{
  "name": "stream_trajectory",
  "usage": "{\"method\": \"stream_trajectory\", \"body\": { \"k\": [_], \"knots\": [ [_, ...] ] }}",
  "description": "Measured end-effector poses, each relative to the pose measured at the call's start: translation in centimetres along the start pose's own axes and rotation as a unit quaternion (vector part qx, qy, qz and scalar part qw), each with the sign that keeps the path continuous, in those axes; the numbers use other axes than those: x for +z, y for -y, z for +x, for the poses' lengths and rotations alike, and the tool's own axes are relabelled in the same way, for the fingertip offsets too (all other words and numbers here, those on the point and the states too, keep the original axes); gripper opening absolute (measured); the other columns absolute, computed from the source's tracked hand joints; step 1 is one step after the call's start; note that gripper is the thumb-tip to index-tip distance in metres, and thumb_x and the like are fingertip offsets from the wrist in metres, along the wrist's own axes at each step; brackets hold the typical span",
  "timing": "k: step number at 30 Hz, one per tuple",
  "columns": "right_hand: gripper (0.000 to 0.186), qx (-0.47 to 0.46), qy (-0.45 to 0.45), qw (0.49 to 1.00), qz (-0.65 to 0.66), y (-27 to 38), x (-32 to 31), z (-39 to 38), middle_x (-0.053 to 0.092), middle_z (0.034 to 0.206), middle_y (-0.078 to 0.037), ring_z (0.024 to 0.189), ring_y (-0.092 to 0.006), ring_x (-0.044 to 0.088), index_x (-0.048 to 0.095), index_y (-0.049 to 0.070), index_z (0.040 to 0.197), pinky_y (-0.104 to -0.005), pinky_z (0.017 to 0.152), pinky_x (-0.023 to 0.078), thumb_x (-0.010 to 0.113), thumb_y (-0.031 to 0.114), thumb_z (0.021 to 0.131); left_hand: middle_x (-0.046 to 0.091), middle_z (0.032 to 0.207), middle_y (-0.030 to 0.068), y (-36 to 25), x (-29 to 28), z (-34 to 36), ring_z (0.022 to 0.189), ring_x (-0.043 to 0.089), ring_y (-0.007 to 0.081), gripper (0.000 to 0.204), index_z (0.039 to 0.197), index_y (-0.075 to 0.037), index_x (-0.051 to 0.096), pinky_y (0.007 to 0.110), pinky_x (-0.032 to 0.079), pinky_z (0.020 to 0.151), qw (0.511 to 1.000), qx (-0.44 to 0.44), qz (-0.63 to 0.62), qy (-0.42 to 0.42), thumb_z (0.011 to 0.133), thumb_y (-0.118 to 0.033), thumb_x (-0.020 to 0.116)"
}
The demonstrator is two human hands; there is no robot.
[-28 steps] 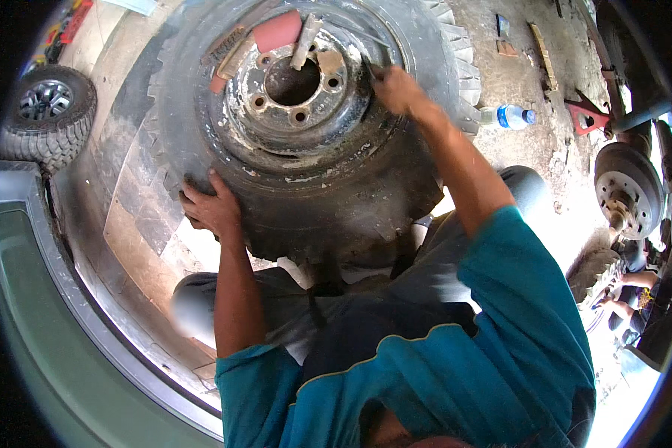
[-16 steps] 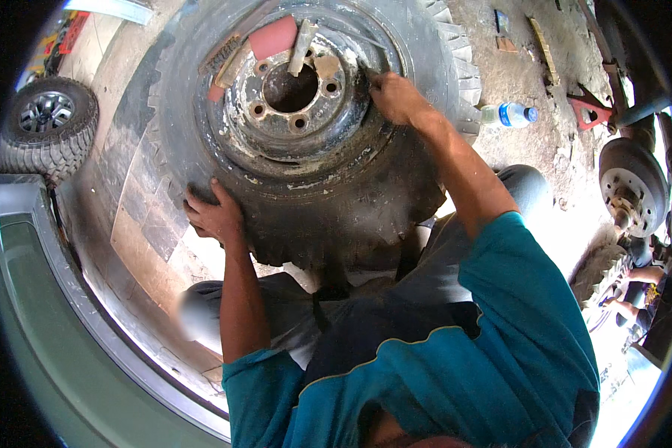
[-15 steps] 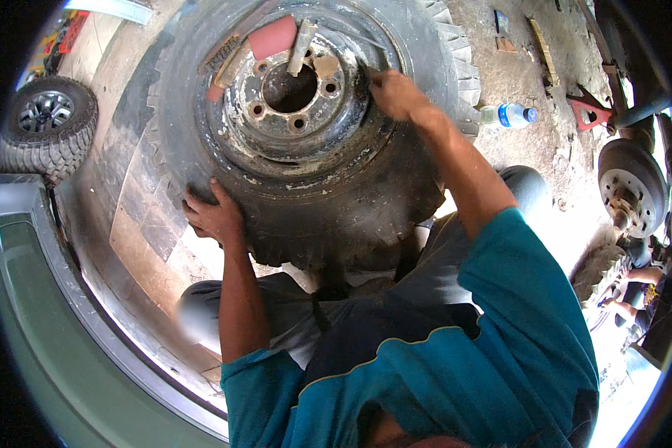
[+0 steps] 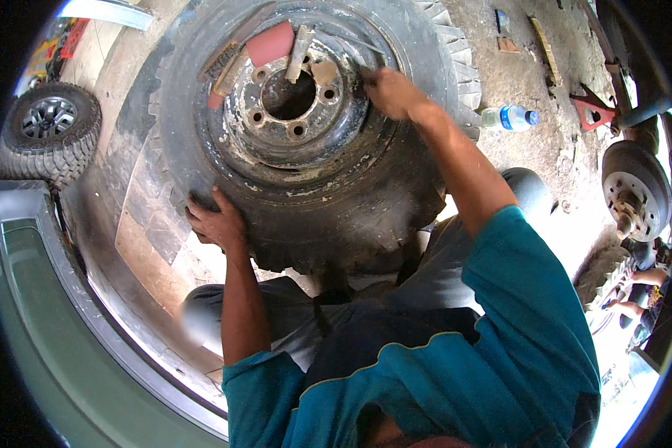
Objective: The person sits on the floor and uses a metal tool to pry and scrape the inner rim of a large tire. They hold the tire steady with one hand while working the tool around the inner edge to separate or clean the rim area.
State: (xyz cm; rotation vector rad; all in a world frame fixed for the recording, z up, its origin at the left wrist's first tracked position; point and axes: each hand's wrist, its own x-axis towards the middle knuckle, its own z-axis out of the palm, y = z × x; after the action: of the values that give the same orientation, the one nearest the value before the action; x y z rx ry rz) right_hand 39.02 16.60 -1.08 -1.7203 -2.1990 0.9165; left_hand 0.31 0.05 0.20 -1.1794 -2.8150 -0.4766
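1. On the dirt floor before the person's knees lies a large worn black rubber tyre (image 4: 201, 160) on its rusty steel rim (image 4: 291, 112), still mounted.
2. Left hand (image 4: 215, 222) presses flat, fingers spread, on the sidewall.
3. Right hand (image 4: 392, 93) works the rim edge, fingers curled; whether they hold a tool, I cannot tell.
4. Judging by this, the work looks midway.

The right hand (image 4: 390, 93) has slid slightly inward along the rim (image 4: 299, 160).

A tyre repair workshop: a big worn tyre (image 4: 291, 142), a spare wheel (image 4: 48, 131) (left edge), brake hub (image 4: 635, 187), dirt floor (image 4: 530, 112).
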Motion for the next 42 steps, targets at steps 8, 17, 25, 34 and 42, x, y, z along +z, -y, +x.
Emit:
{"method": "stream_trajectory", "body": {
  "k": [8, 17, 25, 34, 42],
  "knots": [
    [0.039, 0.018, 0.040, 0.998, 0.039, 0.7, -1.9, 0.6, 0.069, 0.108, -0.030, 0.107, -0.0446, 0.067, 0.064, 0.001, 0.126, -0.0507, 0.096, 0.052, 0.051, 0.014, 0.092, 0.040, 0.151, 0.0263, 0.2, -0.1, -0.1, 0.141, 0.036, 0.0442, 0.078, 0.151, -0.011, 0.041, 0.059, 0.025, 0.113, 1.000, -0.004, -0.001, 0.002, 0.094, -0.061, 0.057],
    [0.036, 0.047, 0.022, 0.999, 0.011, -0.6, -0.1, 1.8, 0.068, 0.116, -0.028, 0.109, -0.0446, 0.066, 0.067, 0.003, 0.123, -0.0502, 0.098, 0.052, 0.047, 0.016, 0.096, 0.040, 0.151, 0.0265, -0.7, -0.5, -0.1, 0.142, 0.035, 0.0440, 0.077, 0.151, -0.011, 0.040, 0.059, 0.025, 0.113, 1.000, -0.003, -0.002, 0.011, 0.095, -0.060, 0.057],
    [0.038, 0.032, 0.038, 0.999, -0.004, 0.3, -0.5, 1.4, 0.066, 0.119, -0.029, 0.111, -0.0427, 0.066, 0.065, 0.004, 0.126, -0.0499, 0.097, 0.052, 0.049, 0.019, 0.095, 0.046, 0.145, 0.0237, 1.2, 0.9, 0.5, 0.135, 0.043, 0.0436, 0.080, 0.150, -0.010, 0.042, 0.059, 0.028, 0.111, 1.000, 0.008, 0.014, -0.018, 0.093, -0.064, 0.057],
    [0.035, 0.037, 0.035, 0.999, 0.020, -0.3, 0.0, 0.4, 0.068, 0.112, -0.029, 0.107, -0.0453, 0.066, 0.066, 0.002, 0.122, -0.0504, 0.095, 0.052, 0.052, 0.016, 0.093, 0.041, 0.150, 0.0260, 0.2, -0.1, 0.0, 0.141, 0.037, 0.0449, 0.077, 0.151, -0.012, 0.040, 0.060, 0.024, 0.113, 1.000, 0.005, -0.012, -0.003, 0.094, -0.060, 0.059],
    [0.031, 0.064, -0.005, 0.998, 0.018, -1.0, 1.4, 0.6, 0.070, 0.105, -0.027, 0.103, -0.0435, 0.068, 0.070, -0.005, 0.104, -0.0492, 0.092, 0.054, 0.054, 0.020, 0.095, 0.040, 0.151, 0.0255, 0.2, -0.2, 0.3, 0.141, 0.036, 0.0441, 0.076, 0.151, -0.013, 0.041, 0.060, 0.025, 0.113, 1.000, 0.005, -0.013, 0.001, 0.094, -0.060, 0.058]
  ]
}}
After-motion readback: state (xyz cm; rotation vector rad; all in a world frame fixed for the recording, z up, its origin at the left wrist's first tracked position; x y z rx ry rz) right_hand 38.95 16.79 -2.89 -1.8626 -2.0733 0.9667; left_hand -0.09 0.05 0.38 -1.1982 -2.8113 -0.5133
